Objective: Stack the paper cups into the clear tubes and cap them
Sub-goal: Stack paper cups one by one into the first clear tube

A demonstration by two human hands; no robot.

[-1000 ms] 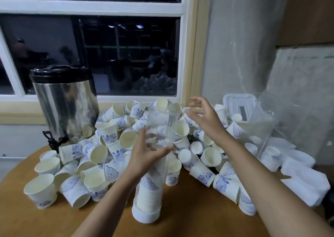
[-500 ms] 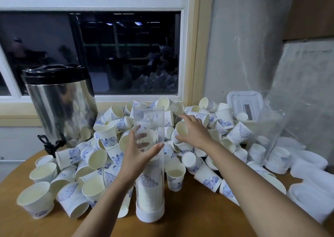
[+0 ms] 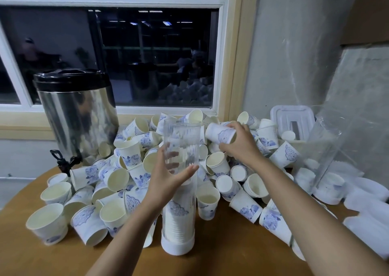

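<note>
Currently your left hand point(image 3: 166, 183) grips the clear tube point(image 3: 181, 149) at frame centre; your right hand point(image 3: 242, 143) holds a paper cup point(image 3: 220, 133) beside its rim. Hold this light, crushable cup gently by its sidewall.

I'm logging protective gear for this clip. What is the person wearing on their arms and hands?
Nothing visible: the left hand and right hand are bare, without gloves, rings or a watch, and both forearms are uncovered, with no sleeve in frame.

Dark window point(image 3: 117, 54), grey wall point(image 3: 294, 44), wooden table point(image 3: 231, 254)
</note>
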